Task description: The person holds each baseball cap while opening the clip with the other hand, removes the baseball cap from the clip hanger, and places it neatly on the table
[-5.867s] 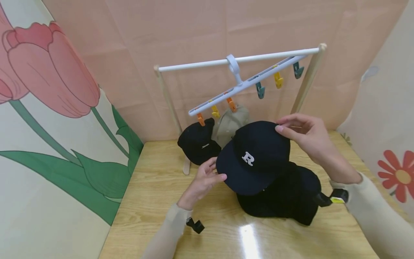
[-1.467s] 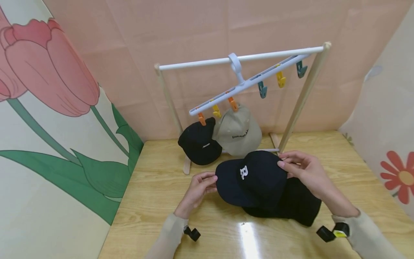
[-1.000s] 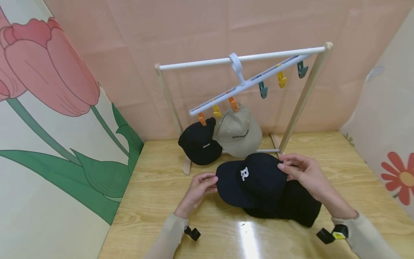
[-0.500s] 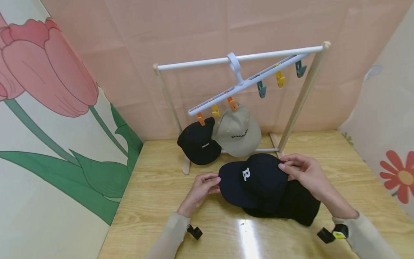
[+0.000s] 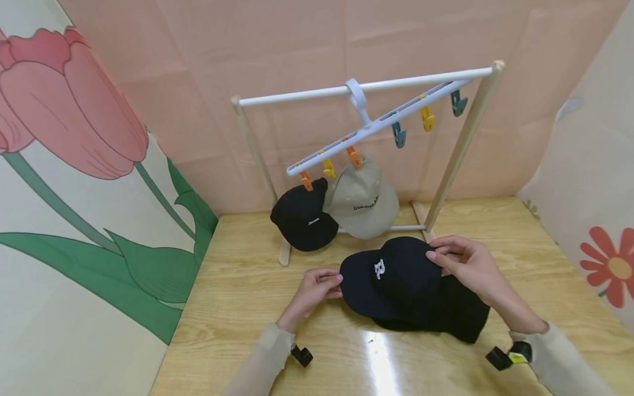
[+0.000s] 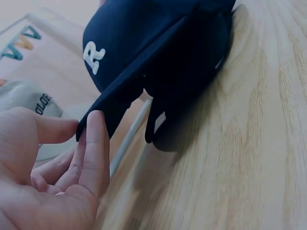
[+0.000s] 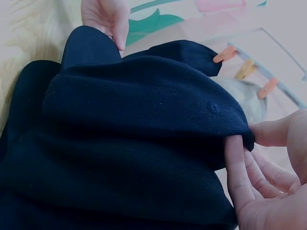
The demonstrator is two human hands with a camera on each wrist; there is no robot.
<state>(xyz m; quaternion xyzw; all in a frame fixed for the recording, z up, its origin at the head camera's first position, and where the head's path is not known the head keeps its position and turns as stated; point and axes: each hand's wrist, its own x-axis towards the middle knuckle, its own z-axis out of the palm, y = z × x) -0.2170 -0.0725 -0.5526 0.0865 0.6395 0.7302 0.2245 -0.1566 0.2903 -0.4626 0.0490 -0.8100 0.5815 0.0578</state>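
A navy baseball cap (image 5: 408,272) with a white letter R is held between both hands, its brim toward the left. My left hand (image 5: 316,290) pinches the brim's edge between thumb and fingers; the left wrist view shows the brim (image 6: 122,84) tilted above the table. With thumb and fingers my right hand (image 5: 468,267) pinches the cap's back edge, which the right wrist view shows close up. Beneath and to the right lies a second dark cap (image 5: 463,308) on the table, partly covered by the navy one.
Behind stands a rack with a white rail (image 5: 297,98). From it hangs a slanted clip hanger (image 5: 381,125). Orange clips hold a black cap (image 5: 302,217) and a beige cap (image 5: 366,206); green clips (image 5: 398,135) and a yellow clip (image 5: 427,118) hang at right.
Since the earliest frame both hands have lowered the navy cap from in front of the beige cap toward the table. Lately the left hand and brim have shifted slightly right; the right hand has barely moved.
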